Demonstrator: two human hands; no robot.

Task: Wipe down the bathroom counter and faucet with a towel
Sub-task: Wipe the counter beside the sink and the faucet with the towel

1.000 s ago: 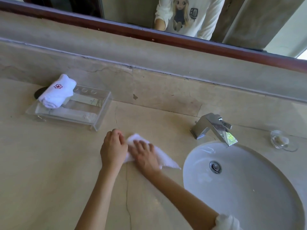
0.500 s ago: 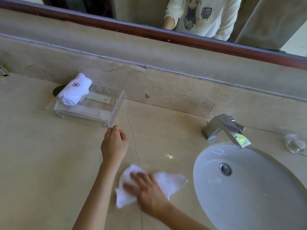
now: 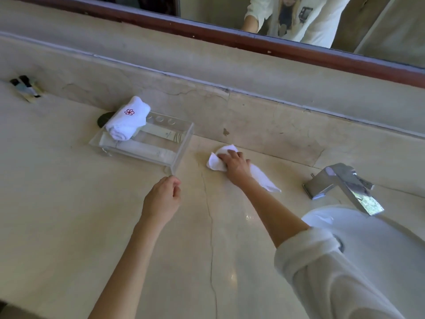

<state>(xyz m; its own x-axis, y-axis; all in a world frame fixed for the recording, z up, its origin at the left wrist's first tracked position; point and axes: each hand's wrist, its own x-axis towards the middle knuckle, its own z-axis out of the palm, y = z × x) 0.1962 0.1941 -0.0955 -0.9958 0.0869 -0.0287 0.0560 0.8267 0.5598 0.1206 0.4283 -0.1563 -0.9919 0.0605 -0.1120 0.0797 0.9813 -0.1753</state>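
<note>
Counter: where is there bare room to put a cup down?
Bare counter lies in front of the clear tray, left of the left hand, and between both forearms. It is crowded by the towel, right hand, faucet.

A cracked beige stone backsplash (image 3: 264,116) rises behind the table (image 3: 57,215). Above it a ledge (image 3: 207,65) carries a mirror (image 3: 218,8) with a dark red-brown frame (image 3: 230,39). Soft daylight.
</note>
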